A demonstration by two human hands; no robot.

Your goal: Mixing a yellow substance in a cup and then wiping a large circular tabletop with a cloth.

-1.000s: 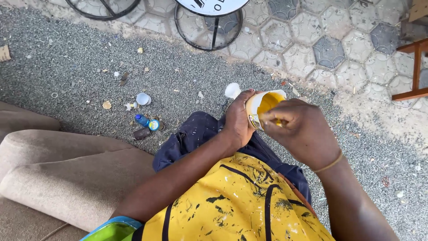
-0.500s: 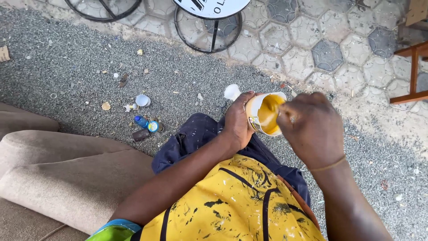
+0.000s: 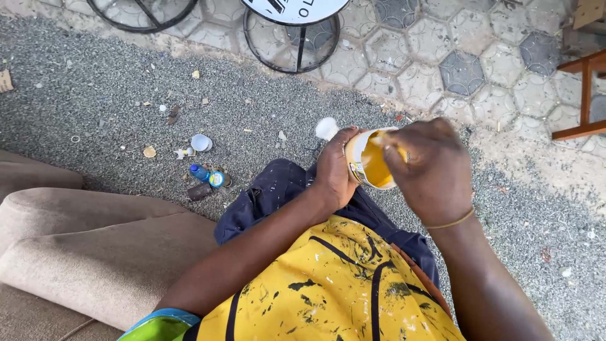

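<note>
Left hand grips a tilted paint tub; right hand is closed over its mouth, contents hidden. Tipped further, yellow paint could spill onto the knee below.

— How are the arms set?
— Both forearms reach forward from the body and converge. The left hand is curled, fingers wrapped round, thumb side up.
— And the other?
— The right hand sits just beside it, knuckles up, fingers pinched together and pointing towards the left hand.
</note>
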